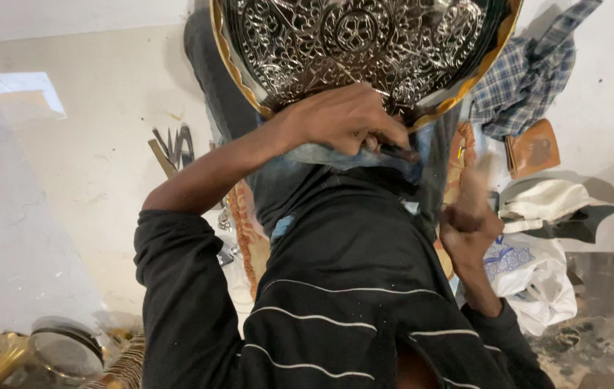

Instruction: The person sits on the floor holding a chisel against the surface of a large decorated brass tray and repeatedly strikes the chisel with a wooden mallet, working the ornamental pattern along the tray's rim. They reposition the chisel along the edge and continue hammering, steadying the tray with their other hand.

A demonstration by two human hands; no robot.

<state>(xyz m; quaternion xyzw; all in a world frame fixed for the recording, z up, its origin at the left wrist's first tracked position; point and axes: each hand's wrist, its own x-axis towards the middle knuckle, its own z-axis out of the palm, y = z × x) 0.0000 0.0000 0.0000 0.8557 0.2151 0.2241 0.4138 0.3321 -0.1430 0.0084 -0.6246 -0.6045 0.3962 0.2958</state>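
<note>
Two hands are working here, and I am watching both from above. I am seeing the left hand [346, 119] clenching a thin dark tool [397, 151] and pressing its tip against the lower rim of the tray [364, 43], a big round embossed metal piece with a brass-coloured edge. That tray is leaning tilted over my knees at the top of the view, its patterned face turned toward me, which I judge is keeping the rim within reach of the tool. The right hand [469, 220] is hanging raised beside my chest, blurring with motion; it is looking closed, but I cannot tell what, if anything, it is gripping. Near it a white plastic bag [537, 277] is lying slumped on the floor, its contents hidden. A checked cloth [523, 79] is lying beside the tray, and spare tools [174, 148] are resting on the floor to my left, well apart from the hands.
</note>
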